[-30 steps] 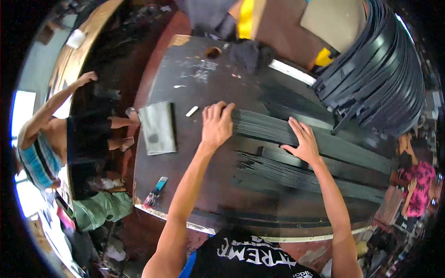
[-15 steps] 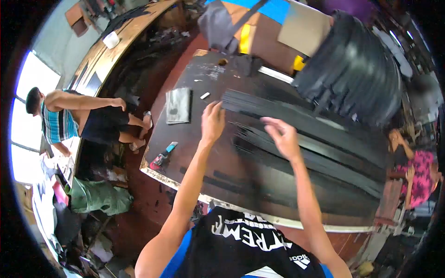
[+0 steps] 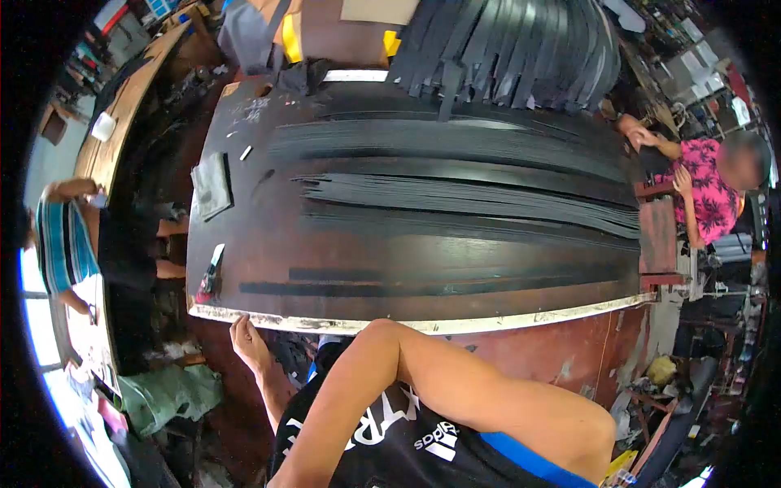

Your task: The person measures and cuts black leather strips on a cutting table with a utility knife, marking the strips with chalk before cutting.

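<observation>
My left hand (image 3: 250, 346) is by the white front edge of the dark table (image 3: 455, 305), near its left corner. Its fingers are curled together, and what they hold, if anything, I cannot make out. My right arm is bent across my chest with the elbow at the table edge; the hand is out of view below. Nearest my left hand on the table is a red-handled utility knife (image 3: 211, 275). Bundles of long thin black strips (image 3: 455, 198) lie lengthwise over the tabletop. Behind the knife are a folded grey cloth (image 3: 211, 186) and a small white piece (image 3: 246, 153).
A thick heap of black strips (image 3: 521, 53) hangs over the table's far edge. A person in a pink shirt (image 3: 706, 183) sits at the right end. To the left, another person in a striped top (image 3: 65, 244) stands by a wooden bench (image 3: 122, 138). A green sack (image 3: 171, 398) lies lower left.
Both hands have left the strips. My left hand has come back to the table's front edge, and my right arm has folded across my body. The view has shifted right.
</observation>
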A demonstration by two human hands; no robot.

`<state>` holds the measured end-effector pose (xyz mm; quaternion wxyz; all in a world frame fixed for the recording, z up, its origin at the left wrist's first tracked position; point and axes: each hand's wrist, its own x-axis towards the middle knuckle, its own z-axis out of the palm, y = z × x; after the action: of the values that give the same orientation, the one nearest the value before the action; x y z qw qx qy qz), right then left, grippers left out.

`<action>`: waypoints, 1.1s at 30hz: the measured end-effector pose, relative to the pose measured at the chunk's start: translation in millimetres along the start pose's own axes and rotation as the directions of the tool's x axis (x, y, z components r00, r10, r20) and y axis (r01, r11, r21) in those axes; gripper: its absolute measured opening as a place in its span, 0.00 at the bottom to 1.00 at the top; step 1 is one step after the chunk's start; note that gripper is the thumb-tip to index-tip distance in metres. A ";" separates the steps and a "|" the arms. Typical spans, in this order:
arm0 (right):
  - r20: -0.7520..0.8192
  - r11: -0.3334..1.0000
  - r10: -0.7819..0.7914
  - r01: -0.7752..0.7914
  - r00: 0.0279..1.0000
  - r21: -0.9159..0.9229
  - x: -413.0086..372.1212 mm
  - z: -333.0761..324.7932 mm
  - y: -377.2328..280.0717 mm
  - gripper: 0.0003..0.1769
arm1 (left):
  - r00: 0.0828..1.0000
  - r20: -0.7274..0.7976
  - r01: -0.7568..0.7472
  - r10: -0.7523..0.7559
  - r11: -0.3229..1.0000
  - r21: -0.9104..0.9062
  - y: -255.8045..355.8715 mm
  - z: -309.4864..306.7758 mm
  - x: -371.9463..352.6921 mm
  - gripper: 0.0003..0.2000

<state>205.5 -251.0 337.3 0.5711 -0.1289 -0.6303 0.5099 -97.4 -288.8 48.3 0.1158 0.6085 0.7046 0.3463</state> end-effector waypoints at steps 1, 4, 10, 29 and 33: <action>0.013 1.000 -0.022 0.021 1.000 0.017 4.1 10.5 0.6 0.11 | 0.999 -0.011 0.034 -0.034 0.997 -0.062 -9.9 0.0 -5.2 0.10; 0.034 0.996 -0.089 0.088 0.995 0.034 20.3 38.1 3.0 0.10 | 0.994 0.067 0.090 -0.086 0.994 -0.062 5.4 0.5 -0.5 0.10; 0.061 0.984 -0.178 0.178 0.982 0.015 56.3 91.0 23.7 0.10 | 0.951 0.212 -0.194 0.226 0.968 -0.161 33.6 31.7 64.0 0.09; 0.123 0.934 -0.343 0.352 0.931 -0.060 243.2 227.7 177.0 0.11 | 0.766 0.447 -0.274 0.462 0.864 -0.423 -32.9 62.6 290.8 0.09; 0.153 0.927 -0.363 0.373 0.919 -0.043 258.5 234.8 197.5 0.11 | 0.762 0.386 -0.367 0.520 0.838 -0.404 -25.9 68.1 317.4 0.08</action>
<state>-158.7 -86.5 373.9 0.6055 0.0084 -0.7001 0.3785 -151.5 32.0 64.0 0.2930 0.8003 0.4245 0.3058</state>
